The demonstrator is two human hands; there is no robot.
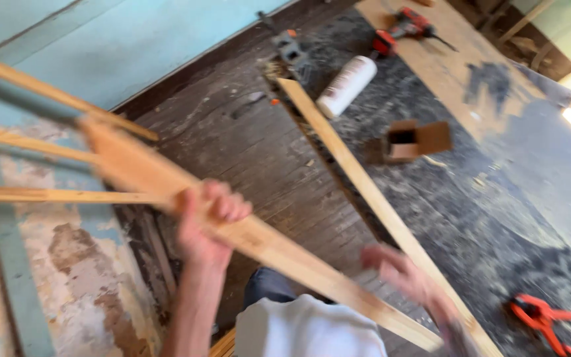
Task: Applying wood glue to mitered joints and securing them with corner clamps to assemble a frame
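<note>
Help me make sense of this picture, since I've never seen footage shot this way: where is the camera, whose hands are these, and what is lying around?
The camera sits on a person's head and looks down, so the arms are that person's own. The left hand grips a long pale wooden board that slants across the view. The right hand is blurred by motion near a second long wooden strip; whether it holds anything is unclear. On the dark, dusty wooden floor lie a white cylindrical tube, a small open cardboard box, a red power drill and an orange clamp.
</note>
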